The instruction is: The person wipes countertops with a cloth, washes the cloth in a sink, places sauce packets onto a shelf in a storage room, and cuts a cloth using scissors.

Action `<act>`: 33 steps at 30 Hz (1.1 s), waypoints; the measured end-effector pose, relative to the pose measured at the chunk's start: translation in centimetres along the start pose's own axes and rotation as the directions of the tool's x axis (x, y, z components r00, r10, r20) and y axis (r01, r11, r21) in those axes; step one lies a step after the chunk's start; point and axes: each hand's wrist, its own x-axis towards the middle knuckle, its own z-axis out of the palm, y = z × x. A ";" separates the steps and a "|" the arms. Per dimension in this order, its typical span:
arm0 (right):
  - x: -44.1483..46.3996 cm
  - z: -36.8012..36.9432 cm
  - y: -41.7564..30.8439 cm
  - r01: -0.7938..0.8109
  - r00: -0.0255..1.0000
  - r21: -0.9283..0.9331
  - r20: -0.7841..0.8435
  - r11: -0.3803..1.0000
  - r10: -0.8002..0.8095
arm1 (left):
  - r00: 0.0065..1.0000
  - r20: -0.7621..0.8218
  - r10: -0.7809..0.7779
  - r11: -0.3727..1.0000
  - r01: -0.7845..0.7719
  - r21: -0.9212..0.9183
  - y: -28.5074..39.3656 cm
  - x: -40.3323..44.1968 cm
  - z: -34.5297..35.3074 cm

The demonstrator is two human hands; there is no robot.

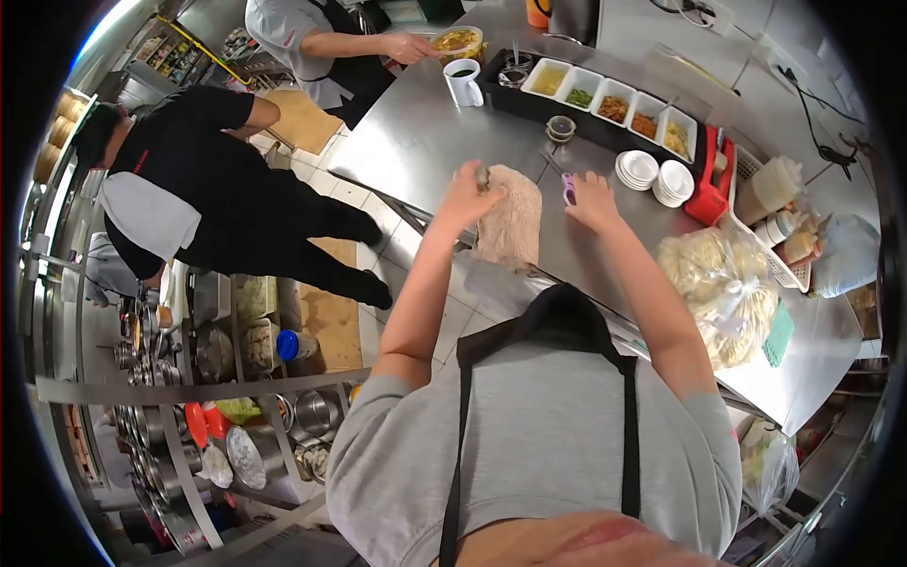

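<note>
A clear plastic bag (510,222) filled with a pale pinkish-beige, grainy mass lies at the near edge of the steel table. My left hand (465,200) has its fingers closed on the upper left of this bag. On the other side, my right hand (595,202) grips a pair of scissors (569,189) by the purple handles. The blades point away to the upper left, just beyond the bag's right side. Beyond the blades stands a small lidded cup (560,128) with dark contents.
A black rack (605,128) of white food containers runs along the wall. Stacked white dishes (637,168), a red device (710,180) and a bag of noodles (723,293) stand right. A white mug (463,83) is farther off. Co-workers (217,189) occupy the left and the table's far end.
</note>
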 end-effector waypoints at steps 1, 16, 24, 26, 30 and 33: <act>-0.1 -0.1 -0.2 -0.005 1.000 -0.003 0.008 1.000 0.005 | 0.996 -0.037 0.080 0.959 -0.067 0.276 -1.7 0.6 0.3; 8.1 -21.7 2.8 -0.007 0.930 0.599 -0.291 0.801 0.226 | 0.913 0.246 0.327 0.650 -0.406 0.642 -6.1 3.5 5.0; 21.2 -22.4 8.3 0.016 0.883 -0.218 -0.455 0.976 -0.117 | 0.897 0.237 0.372 0.698 -0.439 0.565 -6.8 4.0 4.6; 23.4 -22.1 8.9 -0.099 0.960 -0.144 -0.274 0.985 0.056 | 0.901 0.230 0.368 0.703 -0.432 0.566 -7.0 4.2 4.3; 25.8 -20.2 9.6 -0.245 0.939 -0.039 -0.257 0.969 0.228 | 0.889 0.223 0.399 0.743 -0.457 0.489 -7.2 4.6 3.0; 26.5 -18.8 9.7 -0.264 0.824 -0.330 -0.565 0.906 0.034 | 0.877 -0.331 0.348 0.937 -0.316 0.146 -7.2 7.0 -1.8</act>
